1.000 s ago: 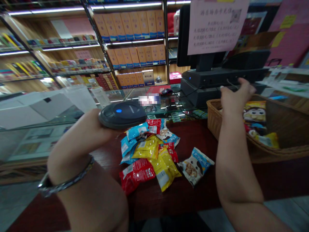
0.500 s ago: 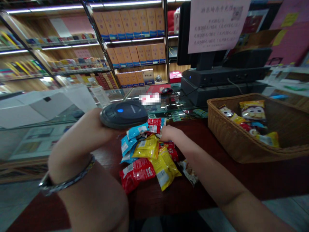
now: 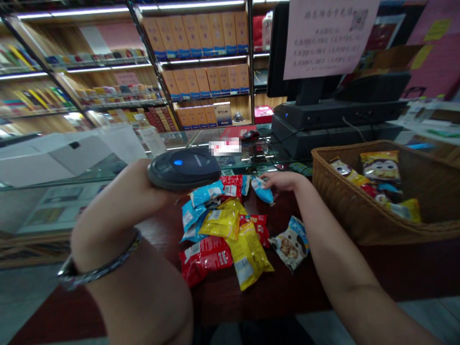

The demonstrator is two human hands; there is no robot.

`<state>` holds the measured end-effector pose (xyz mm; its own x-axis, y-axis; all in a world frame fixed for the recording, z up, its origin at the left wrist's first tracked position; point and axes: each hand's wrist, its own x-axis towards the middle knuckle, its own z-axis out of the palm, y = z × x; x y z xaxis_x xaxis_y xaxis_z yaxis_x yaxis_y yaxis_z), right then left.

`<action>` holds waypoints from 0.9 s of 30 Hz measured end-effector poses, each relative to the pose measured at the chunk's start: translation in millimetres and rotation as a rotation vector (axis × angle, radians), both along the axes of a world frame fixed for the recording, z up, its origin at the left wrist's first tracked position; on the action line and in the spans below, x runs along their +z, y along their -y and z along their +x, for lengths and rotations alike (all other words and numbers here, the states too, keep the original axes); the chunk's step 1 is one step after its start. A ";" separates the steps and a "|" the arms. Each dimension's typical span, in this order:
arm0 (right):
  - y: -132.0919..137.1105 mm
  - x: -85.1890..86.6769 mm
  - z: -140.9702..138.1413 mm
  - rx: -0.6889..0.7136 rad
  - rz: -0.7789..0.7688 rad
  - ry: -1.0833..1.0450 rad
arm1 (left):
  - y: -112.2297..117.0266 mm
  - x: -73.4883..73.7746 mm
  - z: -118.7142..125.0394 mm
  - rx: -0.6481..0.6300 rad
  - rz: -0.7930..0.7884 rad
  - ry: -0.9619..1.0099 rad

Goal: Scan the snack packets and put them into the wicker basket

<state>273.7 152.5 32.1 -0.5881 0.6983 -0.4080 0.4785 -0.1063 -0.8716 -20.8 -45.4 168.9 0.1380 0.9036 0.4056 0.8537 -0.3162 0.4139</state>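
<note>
My left hand is wrapped round a black barcode scanner with a blue light on top; the scanner's head hides most of its fingers. My right hand pinches a small blue snack bag at the far side of the dark red tabletop. Between my arms lies a pile of snack bags: blue bags, a yellow bag, another yellow bag and a red bag. Beside my right forearm lies a blue-and-white snack bag, apart from the pile.
A wicker basket with several snack bags stands at the right. Behind it is a dark checkout terminal with a paper sign. White boxes sit on the glass counter at the left. Shelves of boxes line the back.
My right hand has moved right, away from the pile, with the small blue snack bag now visible in its fingers. My left hand keeps the scanner in nearly the same place.
</note>
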 end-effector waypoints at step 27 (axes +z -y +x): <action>4.5 28.0 16.7 -0.305 0.491 -0.571 | -1.4 1.4 -2.5 0.009 -0.076 0.002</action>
